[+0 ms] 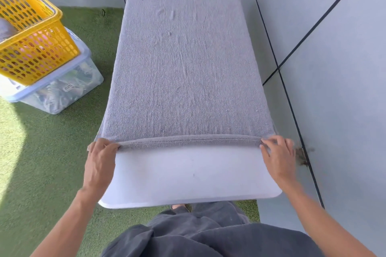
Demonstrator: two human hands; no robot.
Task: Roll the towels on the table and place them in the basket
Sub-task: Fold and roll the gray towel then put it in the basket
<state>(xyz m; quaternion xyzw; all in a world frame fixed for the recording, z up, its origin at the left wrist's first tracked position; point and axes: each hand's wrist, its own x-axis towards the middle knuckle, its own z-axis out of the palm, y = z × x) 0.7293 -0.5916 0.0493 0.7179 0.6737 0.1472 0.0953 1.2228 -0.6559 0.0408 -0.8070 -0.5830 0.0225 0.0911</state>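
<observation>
Grey towel [183,64] lies flat along the white tabletop [188,175], near hem turned over once. Left hand [100,162] pinches that fold at eight o'clock, right hand [277,156] at four. Uneven pressure could skew the roll. Yellow basket [35,48] waits at ten o'clock.

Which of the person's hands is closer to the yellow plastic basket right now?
Left. The left hand pinches the grey towel's near-left corner, below the yellow plastic basket; the right hand pinches the opposite corner.
</observation>
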